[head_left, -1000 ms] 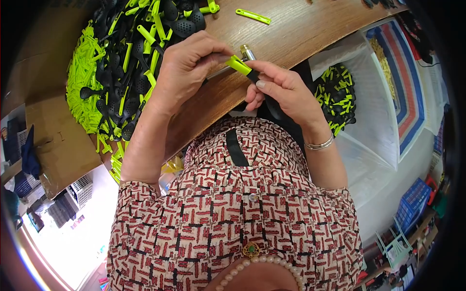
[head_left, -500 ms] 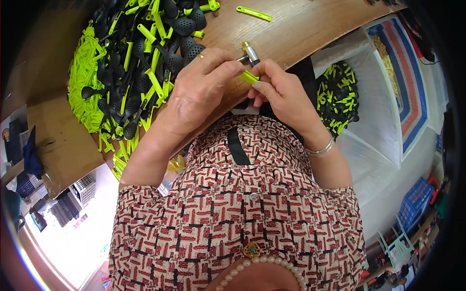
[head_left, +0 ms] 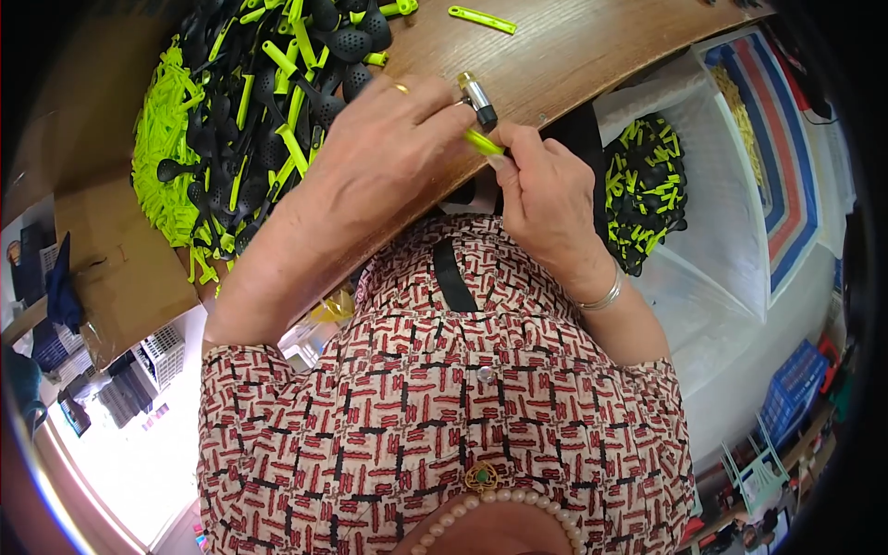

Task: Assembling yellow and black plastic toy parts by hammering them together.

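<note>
A bright green utensil handle [head_left: 484, 142] spans the gap between my hands at the table's front edge. My right hand [head_left: 550, 185] pinches its near end between thumb and fingers. My left hand [head_left: 398, 139] is closed about the far end; whatever else lies under those fingers is hidden. Just beyond the handle is a small fixture with a metal cylinder and black end [head_left: 477, 100], close to my left fingertips. To the left, black slotted spoons [head_left: 350, 44] with green handles lie heaped on the table.
A mound of loose green handles [head_left: 166, 139] lies left of the spoons. One single green handle [head_left: 483, 19] rests on the wooden table [head_left: 555, 46]. Right of the table, a whitish sack [head_left: 703, 185] stands by a pile of black and green utensils [head_left: 645, 190]. A blue crate [head_left: 794, 393] sits farther right.
My left hand and forearm have shifted slightly up and cover more of the spoons. My right hand has turned, its fingers curling tighter around the green handle, which sits slightly farther right.
</note>
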A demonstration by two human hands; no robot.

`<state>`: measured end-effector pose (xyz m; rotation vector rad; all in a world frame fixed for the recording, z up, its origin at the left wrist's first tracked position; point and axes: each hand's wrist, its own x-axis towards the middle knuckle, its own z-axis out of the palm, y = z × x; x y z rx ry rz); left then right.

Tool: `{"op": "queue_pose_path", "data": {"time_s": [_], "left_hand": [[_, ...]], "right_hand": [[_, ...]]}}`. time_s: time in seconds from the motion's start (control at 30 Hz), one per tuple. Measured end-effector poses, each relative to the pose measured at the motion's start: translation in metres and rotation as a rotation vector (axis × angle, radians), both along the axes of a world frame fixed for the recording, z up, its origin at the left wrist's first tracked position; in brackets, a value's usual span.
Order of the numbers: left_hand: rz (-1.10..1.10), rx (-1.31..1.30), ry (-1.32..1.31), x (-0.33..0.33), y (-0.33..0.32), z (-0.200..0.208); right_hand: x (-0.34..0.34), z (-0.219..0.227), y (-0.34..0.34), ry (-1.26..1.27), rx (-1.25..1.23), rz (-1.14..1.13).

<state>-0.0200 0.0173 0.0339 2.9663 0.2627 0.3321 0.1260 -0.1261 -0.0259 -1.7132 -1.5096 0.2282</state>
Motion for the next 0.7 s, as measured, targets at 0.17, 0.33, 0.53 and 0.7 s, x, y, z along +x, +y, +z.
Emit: {"op": "queue_pose_path", "data": {"time_s": [0.17,0.33,0.53,0.7], "left_hand": [[-0.097,-0.078,-0.054,0.01,-0.002,-0.004],[-0.142,-0.214,-0.108,0.022,-0.013,-0.024],[-0.2,-0.278,-0.169,0.027,-0.012,-0.027],[-0.173,-0.287,-0.177,0.032,-0.016,-0.03]], "right_hand": [[0.004,-0.007,-0.004,0.003,0.072,0.022],[0.015,-0.006,-0.023,-0.111,0.035,0.0],[0.021,-0.004,-0.036,-0.113,-0.026,-0.04],[0.025,-0.01,-0.037,-0.184,0.03,-0.065]]}}
